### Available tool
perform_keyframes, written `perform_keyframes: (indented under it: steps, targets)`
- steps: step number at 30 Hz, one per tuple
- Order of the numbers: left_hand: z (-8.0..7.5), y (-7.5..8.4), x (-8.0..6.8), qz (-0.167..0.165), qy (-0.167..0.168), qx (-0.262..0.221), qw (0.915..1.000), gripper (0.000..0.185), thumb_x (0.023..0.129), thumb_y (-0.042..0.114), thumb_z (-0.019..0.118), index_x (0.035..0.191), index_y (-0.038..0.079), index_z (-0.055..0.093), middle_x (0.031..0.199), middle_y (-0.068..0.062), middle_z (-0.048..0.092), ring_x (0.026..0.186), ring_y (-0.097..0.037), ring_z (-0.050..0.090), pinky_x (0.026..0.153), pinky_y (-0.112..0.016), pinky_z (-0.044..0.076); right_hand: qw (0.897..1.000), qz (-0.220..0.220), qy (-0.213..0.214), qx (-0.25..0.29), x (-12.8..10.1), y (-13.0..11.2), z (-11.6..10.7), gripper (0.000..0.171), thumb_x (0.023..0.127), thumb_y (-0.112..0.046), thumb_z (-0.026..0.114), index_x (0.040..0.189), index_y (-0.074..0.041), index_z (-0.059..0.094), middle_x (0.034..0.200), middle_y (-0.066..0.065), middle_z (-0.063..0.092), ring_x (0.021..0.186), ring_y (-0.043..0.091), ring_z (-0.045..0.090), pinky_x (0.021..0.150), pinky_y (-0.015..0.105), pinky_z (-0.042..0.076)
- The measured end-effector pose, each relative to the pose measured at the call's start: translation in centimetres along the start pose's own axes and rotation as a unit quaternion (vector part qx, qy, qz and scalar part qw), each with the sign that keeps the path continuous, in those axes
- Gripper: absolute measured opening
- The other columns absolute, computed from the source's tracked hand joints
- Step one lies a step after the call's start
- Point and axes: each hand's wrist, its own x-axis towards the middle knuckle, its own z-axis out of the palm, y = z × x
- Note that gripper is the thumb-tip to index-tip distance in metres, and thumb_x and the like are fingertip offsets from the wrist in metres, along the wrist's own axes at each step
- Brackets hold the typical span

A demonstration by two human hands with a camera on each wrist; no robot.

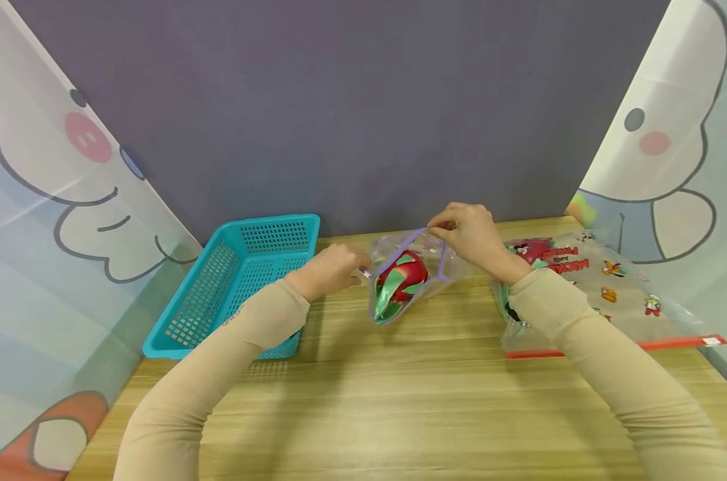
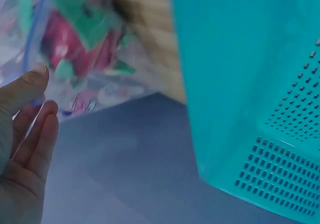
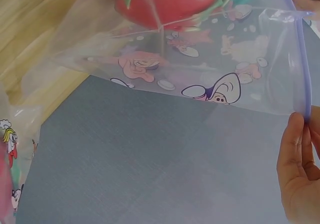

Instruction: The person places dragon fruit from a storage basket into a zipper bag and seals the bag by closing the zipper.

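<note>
A clear zip bag (image 1: 456,268) with a purple zip edge stands open-mouthed near the back of the table, cartoon shells printed on its side. Inside it lies a red dragon fruit (image 1: 407,272) with green scales. My left hand (image 1: 335,268) pinches one end of the purple edge, by the small white slider (image 1: 365,272). The other end of that edge is pinched between thumb and fingers of my right hand (image 1: 468,230), raised a little higher. In the right wrist view, the bag's printed wall (image 3: 240,54) hangs stretched from the right fingertips.
Left of the bag stands a turquoise plastic basket (image 1: 189,287) with perforated walls. Under my right forearm lies a larger clear bag (image 1: 628,321) with a red zip and cartoon prints, a red and green item (image 1: 532,250) inside. A dark grey panel (image 1: 363,113) rises behind the table.
</note>
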Motion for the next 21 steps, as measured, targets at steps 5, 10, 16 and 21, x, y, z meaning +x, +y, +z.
perform_keyframes:
  steps: [5, 10, 16, 21]
  targets:
    - [1.2, 0.0, 0.8, 0.033, 0.008, 0.042, 0.9985, 0.022, 0.072, 0.011, 0.076, 0.093, 0.009, 0.07, 0.094, -0.003, 0.068, 0.081, -0.018, 0.066, 0.069, -0.025, 0.054, 1.0, 0.005, -0.006, 0.006, 0.0, 0.1, 0.0, 0.009, 0.079, -0.009, 0.071, 0.084, -0.002, 0.074, 0.076, 0.01, 0.066, 0.065, 0.021, 0.063, 0.061, 0.036, 0.048]
    - [1.0, -0.1, 1.0, 0.017, 0.042, 0.028, 0.9986, 0.015, 0.076, 0.015, 0.072, 0.09, 0.012, 0.072, 0.092, -0.001, 0.07, 0.08, -0.015, 0.066, 0.068, -0.025, 0.054, 1.0, 0.009, 0.003, 0.005, -0.2, 0.5, -0.1, 0.009, 0.079, -0.01, 0.071, 0.083, -0.002, 0.074, 0.075, 0.009, 0.066, 0.067, 0.022, 0.063, 0.063, 0.037, 0.049]
    - [0.5, -0.5, 0.4, -0.025, 0.085, -0.026, 0.9958, 0.011, 0.078, 0.015, 0.072, 0.089, 0.011, 0.072, 0.088, 0.0, 0.07, 0.073, -0.012, 0.064, 0.064, -0.025, 0.051, 0.999, 0.037, -0.01, 0.01, -0.4, 0.9, -0.2, 0.011, 0.081, -0.013, 0.07, 0.086, -0.004, 0.073, 0.08, 0.009, 0.067, 0.071, 0.023, 0.064, 0.065, 0.038, 0.05]
    - [0.5, -0.7, 0.2, -0.05, 0.119, -0.063, 0.9895, 0.01, 0.079, 0.014, 0.072, 0.088, 0.01, 0.072, 0.082, -0.002, 0.07, 0.066, -0.011, 0.062, 0.06, -0.025, 0.05, 0.998, 0.052, -0.022, 0.022, -0.8, 1.2, -0.3, 0.012, 0.082, -0.014, 0.069, 0.087, -0.004, 0.072, 0.082, 0.011, 0.068, 0.072, 0.024, 0.066, 0.066, 0.039, 0.051]
